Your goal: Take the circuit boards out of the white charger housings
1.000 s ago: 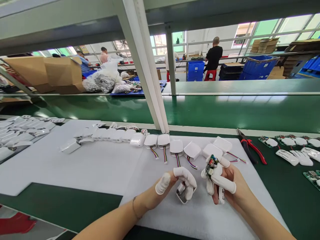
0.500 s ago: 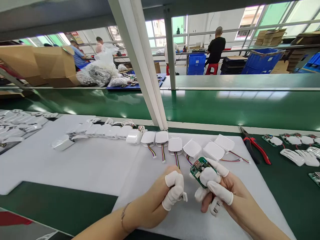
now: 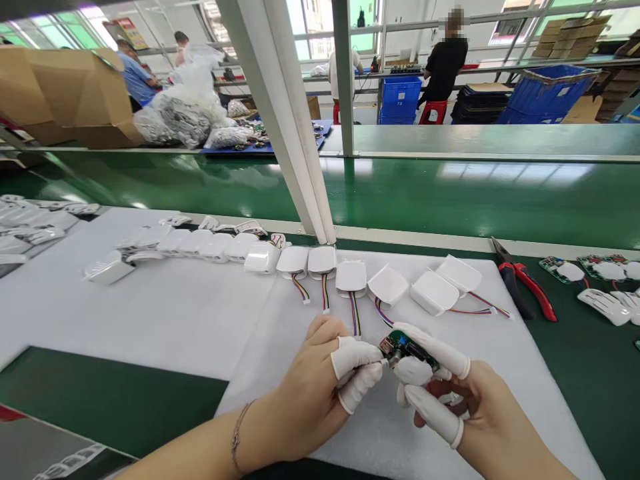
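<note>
My right hand (image 3: 457, 393), its fingertips in white finger cots, grips a small green circuit board (image 3: 418, 349) by its edges. A white rounded pad (image 3: 413, 371) lies against the board's near side, and a metal-cased port sits at its left corner. My left hand (image 3: 320, 373) is closed in a pinch at that left edge, thumb and forefinger also in white cots. Between those fingertips is a small white piece (image 3: 385, 363), mostly hidden. Just beyond my hands, white plastic housings (image 3: 351, 276) with multicoloured ribbon cables (image 3: 355, 312) stand in a row on a white foam sheet (image 3: 255, 347).
Red-and-black pliers (image 3: 527, 288) lie on the right. Past them are more circuit boards (image 3: 563, 270) and white shell parts (image 3: 603, 305). A slanted white post (image 3: 293, 127) rises at the bench's back edge. Several people sit beyond the green belt (image 3: 425, 200).
My left hand has moved right and up, bringing the small white piece to the board's edge. My right hand has tilted the board. The view has shifted slightly downward.
</note>
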Demonstrator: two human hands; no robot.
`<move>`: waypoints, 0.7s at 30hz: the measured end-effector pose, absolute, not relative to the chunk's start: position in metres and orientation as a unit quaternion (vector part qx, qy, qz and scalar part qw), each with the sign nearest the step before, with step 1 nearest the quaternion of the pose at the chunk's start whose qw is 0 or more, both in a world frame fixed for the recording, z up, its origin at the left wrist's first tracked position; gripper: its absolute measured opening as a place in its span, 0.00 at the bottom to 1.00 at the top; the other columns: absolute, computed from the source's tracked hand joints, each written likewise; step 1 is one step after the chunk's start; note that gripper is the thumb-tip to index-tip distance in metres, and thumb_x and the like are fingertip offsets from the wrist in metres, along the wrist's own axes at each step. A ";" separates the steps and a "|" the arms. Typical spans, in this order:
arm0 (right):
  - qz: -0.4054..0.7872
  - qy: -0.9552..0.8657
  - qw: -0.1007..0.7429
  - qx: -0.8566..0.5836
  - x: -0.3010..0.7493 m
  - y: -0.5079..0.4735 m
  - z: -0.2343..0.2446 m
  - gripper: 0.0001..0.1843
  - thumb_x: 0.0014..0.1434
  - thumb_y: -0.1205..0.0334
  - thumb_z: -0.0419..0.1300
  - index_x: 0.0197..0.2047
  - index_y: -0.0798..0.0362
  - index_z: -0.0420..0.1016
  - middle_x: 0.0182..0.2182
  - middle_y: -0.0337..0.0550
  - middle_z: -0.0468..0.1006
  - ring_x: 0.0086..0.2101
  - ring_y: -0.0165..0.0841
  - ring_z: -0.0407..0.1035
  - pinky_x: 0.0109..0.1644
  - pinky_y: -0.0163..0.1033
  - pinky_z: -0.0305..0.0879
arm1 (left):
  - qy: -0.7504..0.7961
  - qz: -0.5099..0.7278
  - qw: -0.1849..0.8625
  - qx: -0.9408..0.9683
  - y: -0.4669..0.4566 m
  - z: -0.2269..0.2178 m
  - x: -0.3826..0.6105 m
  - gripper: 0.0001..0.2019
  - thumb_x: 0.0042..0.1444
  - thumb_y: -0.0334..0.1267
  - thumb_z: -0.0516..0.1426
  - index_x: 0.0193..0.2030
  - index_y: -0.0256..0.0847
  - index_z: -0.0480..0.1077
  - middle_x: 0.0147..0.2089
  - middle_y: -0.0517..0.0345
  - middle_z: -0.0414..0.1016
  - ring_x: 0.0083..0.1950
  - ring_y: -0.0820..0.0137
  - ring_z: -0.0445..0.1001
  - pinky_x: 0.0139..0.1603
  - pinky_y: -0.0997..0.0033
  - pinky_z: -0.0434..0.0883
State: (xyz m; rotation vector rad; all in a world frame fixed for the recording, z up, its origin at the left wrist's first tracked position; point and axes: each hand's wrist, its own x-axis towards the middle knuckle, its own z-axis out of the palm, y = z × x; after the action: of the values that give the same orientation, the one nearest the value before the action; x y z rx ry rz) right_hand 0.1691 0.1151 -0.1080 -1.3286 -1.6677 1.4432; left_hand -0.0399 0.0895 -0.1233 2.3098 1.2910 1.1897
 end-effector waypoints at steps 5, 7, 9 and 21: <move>0.513 -0.708 0.279 -0.399 0.169 0.121 -0.113 0.25 0.58 0.61 0.61 0.59 0.41 0.73 0.26 0.35 0.76 0.23 0.31 0.70 0.23 0.30 0.68 | 0.441 0.394 0.118 0.798 0.089 -0.124 -0.039 0.04 0.64 0.28 0.53 0.41 0.41 0.65 0.27 0.64 0.65 0.33 0.71 0.60 0.39 0.68 0.60; 0.503 -0.712 0.291 -0.394 0.170 0.123 -0.116 0.21 0.59 0.62 0.61 0.56 0.42 0.76 0.24 0.35 0.74 0.23 0.30 0.69 0.21 0.29 0.66 | 0.443 0.394 0.118 0.796 0.089 -0.124 -0.039 0.05 0.63 0.27 0.53 0.40 0.41 0.65 0.26 0.65 0.63 0.32 0.71 0.59 0.40 0.68 0.59; 0.515 -0.702 0.295 -0.394 0.170 0.124 -0.118 0.13 0.59 0.62 0.62 0.49 0.43 0.78 0.23 0.34 0.72 0.22 0.30 0.69 0.21 0.29 0.66 | 0.449 0.390 0.125 0.794 0.089 -0.123 -0.039 0.05 0.63 0.27 0.53 0.40 0.41 0.65 0.25 0.65 0.62 0.32 0.71 0.59 0.40 0.68 0.59; 0.544 -0.690 0.305 -0.367 0.170 0.127 -0.124 0.18 0.65 0.55 0.62 0.57 0.45 0.72 0.22 0.34 0.71 0.23 0.30 0.67 0.26 0.30 0.69 | 0.450 0.420 0.108 0.781 0.091 -0.130 -0.039 0.04 0.63 0.27 0.53 0.41 0.39 0.65 0.29 0.62 0.68 0.34 0.70 0.61 0.41 0.69 0.60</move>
State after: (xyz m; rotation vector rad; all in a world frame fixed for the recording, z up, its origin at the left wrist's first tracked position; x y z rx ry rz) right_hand 0.1701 0.1267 -0.1236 -0.9725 -1.8270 1.4391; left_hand -0.0387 0.0914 -0.1298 2.2980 1.3252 1.2347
